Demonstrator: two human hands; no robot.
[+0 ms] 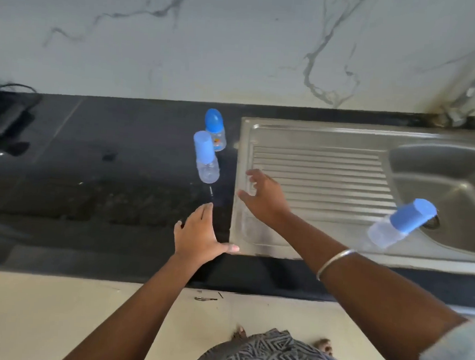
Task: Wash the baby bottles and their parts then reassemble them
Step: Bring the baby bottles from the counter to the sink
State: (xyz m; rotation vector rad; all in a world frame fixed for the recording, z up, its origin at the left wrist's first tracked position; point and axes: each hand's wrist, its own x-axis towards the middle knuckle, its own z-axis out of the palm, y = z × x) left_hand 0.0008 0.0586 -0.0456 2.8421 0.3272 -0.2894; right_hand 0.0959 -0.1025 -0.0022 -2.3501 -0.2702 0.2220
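Bottles [208, 156] stand beyond both empty, spread hands: left [199, 233], right [263, 198].

Ribbed steel sink [318, 135], glossy countertop [91, 169]

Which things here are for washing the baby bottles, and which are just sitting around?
For the job:
round-capped bottle
flat-capped bottle
third bottle by the sink bowl
sink
tap

Just lying about:
dark gadget with cord at far left
small metal bit on the floor
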